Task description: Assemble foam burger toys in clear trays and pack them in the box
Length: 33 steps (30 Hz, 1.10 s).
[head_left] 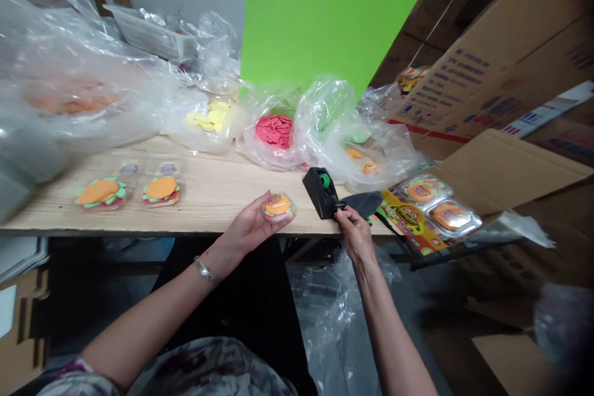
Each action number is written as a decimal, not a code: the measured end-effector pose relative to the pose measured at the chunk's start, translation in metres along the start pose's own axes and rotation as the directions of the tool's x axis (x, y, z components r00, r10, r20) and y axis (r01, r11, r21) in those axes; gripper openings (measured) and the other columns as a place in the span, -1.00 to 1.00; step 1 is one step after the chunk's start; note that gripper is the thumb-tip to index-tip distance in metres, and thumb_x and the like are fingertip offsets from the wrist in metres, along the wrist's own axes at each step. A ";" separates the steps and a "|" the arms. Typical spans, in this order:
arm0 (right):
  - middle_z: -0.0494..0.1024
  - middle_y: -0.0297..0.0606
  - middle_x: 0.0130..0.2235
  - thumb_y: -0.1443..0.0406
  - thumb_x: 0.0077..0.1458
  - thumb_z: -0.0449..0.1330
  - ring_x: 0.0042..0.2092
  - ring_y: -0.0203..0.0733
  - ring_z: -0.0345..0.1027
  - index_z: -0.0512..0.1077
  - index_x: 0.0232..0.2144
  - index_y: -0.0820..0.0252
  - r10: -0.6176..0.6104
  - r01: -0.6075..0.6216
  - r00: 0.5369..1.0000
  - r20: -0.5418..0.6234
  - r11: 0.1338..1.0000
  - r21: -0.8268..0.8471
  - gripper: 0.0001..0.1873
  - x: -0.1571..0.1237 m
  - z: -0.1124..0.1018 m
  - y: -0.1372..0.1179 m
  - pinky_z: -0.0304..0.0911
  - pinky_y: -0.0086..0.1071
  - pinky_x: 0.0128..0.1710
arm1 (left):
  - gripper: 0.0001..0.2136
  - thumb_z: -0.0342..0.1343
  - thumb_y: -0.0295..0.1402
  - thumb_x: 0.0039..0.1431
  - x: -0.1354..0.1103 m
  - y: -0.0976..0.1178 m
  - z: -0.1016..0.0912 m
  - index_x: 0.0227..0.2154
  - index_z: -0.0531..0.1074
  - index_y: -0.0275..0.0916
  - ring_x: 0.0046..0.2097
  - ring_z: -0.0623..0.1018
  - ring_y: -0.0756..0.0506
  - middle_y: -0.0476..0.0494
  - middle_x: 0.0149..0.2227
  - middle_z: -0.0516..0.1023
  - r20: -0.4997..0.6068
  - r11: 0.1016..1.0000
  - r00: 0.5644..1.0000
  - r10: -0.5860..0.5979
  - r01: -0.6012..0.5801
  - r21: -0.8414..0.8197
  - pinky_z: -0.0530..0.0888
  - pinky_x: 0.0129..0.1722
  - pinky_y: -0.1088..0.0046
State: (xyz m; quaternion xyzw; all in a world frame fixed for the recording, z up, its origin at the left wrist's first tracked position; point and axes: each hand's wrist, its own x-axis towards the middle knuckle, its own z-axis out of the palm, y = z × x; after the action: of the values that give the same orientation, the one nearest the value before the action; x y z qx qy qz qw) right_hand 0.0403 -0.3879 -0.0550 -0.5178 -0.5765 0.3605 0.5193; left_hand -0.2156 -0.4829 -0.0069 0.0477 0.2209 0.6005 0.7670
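My left hand [253, 223] is closed around a small clear plastic box [278, 207] with an orange toy burger inside, just above the table's front edge. To its right stands a black tape dispenser [320, 193] with a green core. The fingers of my right hand [356, 229] pinch at the dispenser's cutter end, on the tape; the strip itself is too fine to make out. Two toy burgers, one on the left [101, 193] and another [161, 190] beside it, sit in clear boxes with lids raised.
Along the table's back lie plastic bags with yellow pieces [211, 116], red pieces [275, 131] and orange pieces [370, 167]. An open carton [510, 167] at right holds boxed burgers on a printed card [408, 221]. A green panel [325, 18] rises behind the bags.
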 end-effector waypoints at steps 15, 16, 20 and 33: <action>0.34 -0.36 -0.53 0.06 0.06 0.16 -0.48 -0.32 0.15 0.43 -0.44 0.19 -0.094 0.091 0.959 0.269 0.996 0.026 -0.70 -0.093 0.065 -0.091 0.14 -0.44 -0.46 | -0.74 -0.09 -0.24 0.26 0.005 -0.017 0.012 -0.30 0.43 -0.30 -0.30 0.53 -0.08 -0.17 -0.33 0.54 0.217 0.992 0.974 -0.059 0.032 0.123 0.45 -0.20 0.34; 0.36 -0.36 -0.51 0.07 0.05 0.17 -0.49 -0.33 0.15 0.44 -0.44 0.20 -0.101 0.094 0.962 0.255 0.995 0.041 -0.70 -0.094 0.069 -0.090 0.14 -0.45 -0.46 | -0.75 -0.07 -0.25 0.25 0.004 -0.018 0.012 -0.29 0.44 -0.30 -0.32 0.52 -0.07 -0.16 -0.34 0.53 0.225 0.991 0.973 -0.047 0.018 0.131 0.45 -0.23 0.36; 0.37 -0.39 -0.53 0.08 0.01 0.21 -0.52 -0.38 0.10 0.46 -0.45 0.24 -0.080 0.075 0.976 0.202 0.997 0.035 -0.69 -0.095 0.076 -0.087 0.09 -0.48 -0.50 | -0.76 -0.03 -0.26 0.23 0.000 -0.019 0.013 -0.28 0.45 -0.32 -0.33 0.51 -0.05 -0.15 -0.34 0.52 0.203 0.990 0.979 0.023 -0.051 0.130 0.44 -0.23 0.39; 0.37 -0.30 -0.43 0.02 -0.04 0.21 -0.40 -0.27 0.24 0.35 -0.48 0.22 -0.144 0.137 0.988 -0.050 0.981 -0.136 -0.63 -0.107 0.094 -0.070 0.26 -0.36 -0.37 | -0.76 -0.07 -0.33 0.24 -0.013 -0.017 0.018 -0.34 0.45 -0.36 -0.36 0.51 -0.02 -0.15 -0.37 0.54 0.113 0.987 0.992 0.053 -0.069 0.145 0.42 -0.29 0.48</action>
State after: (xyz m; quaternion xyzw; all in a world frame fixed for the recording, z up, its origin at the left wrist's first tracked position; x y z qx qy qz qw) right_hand -0.0750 -0.4946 -0.0311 -0.5196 -0.6185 0.2684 0.5249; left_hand -0.1953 -0.4960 0.0068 0.1439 0.2214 0.6021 0.7535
